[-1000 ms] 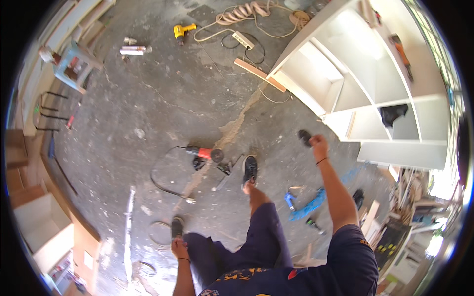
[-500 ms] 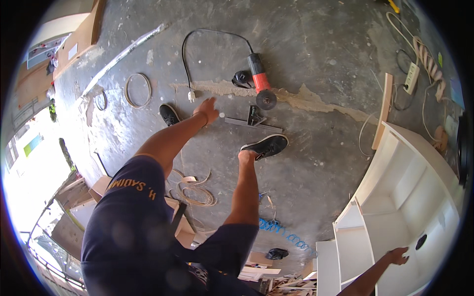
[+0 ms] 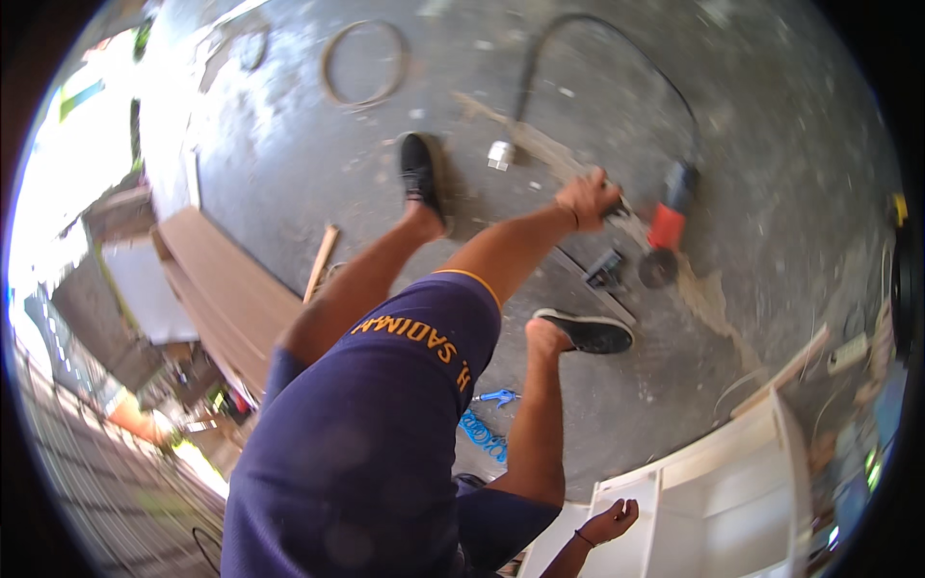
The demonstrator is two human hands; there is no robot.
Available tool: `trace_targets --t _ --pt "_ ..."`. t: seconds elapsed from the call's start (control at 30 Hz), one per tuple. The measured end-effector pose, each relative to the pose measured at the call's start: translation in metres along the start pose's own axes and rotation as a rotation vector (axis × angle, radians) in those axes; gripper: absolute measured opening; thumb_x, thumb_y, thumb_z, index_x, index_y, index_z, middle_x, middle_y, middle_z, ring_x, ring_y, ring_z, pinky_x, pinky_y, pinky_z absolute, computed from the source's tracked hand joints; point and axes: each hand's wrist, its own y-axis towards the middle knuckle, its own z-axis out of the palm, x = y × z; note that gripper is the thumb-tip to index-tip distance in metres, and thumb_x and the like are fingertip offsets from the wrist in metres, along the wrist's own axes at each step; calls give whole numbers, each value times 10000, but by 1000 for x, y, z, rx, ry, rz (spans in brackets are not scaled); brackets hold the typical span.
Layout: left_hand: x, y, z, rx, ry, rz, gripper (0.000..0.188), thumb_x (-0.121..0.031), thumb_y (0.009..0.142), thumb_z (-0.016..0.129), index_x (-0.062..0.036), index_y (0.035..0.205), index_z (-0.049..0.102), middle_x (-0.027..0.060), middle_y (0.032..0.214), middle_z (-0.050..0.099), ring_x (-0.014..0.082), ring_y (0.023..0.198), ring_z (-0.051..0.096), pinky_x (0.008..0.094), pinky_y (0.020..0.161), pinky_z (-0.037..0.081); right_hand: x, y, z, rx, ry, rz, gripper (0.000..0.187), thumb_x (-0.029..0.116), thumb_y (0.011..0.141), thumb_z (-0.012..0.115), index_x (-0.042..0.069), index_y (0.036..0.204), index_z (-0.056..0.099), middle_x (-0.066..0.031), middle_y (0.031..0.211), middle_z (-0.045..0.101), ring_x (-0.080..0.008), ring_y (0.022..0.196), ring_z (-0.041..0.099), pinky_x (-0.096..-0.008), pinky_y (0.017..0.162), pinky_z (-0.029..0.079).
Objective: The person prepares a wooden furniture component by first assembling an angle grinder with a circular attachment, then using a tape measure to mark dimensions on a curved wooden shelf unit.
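Observation:
My left hand [image 3: 586, 199] reaches down to the floor, its fingers curled over a small black object [image 3: 617, 206] that they partly cover. Beside it lies a red and black angle grinder [image 3: 667, 223] with a dark disc, its black cord [image 3: 631, 53] looping to a white plug [image 3: 500, 155]. Between that hand and my right shoe is a combination square [image 3: 603, 273] with a black head and a metal blade. My right hand [image 3: 609, 521] hangs loosely bent in front of a white cabinet [image 3: 708, 482], holding nothing.
A coil of tubing [image 3: 364, 64] lies beyond my left shoe. A blue blow gun [image 3: 498, 396] and coiled blue hose [image 3: 482, 435] are near my right leg. Brown boards [image 3: 231, 279] stand at left. A power strip [image 3: 848, 354] and a wood strip [image 3: 782, 369] lie at right.
My view has turned and moved closer to the floor. My left hand has reached rightward to the small black object by the grinder. My right hand has come away from the cabinet's inside.

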Motion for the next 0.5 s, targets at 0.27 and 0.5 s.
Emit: trace_targets --t 0.27,0.5 --pt "26 -314 -126 -323 -604 478 452 -150 678 672 -195 1107 533 112 954 453 296 898 515 375 670 451 320 -135 83 892 129 -348 445 376 938 380 46 1226 455 -71 1149 556 -76 735 430 -185 543 360" --pt "48 -467 -221 -679 -869 199 581 -210 630 736 -55 1134 489 100 1066 511 292 949 517 389 776 413 427 -254 91 1688 -370 -84 585 618 875 359 105 1103 523 -45 928 598 -133 743 569 -256 516 397"
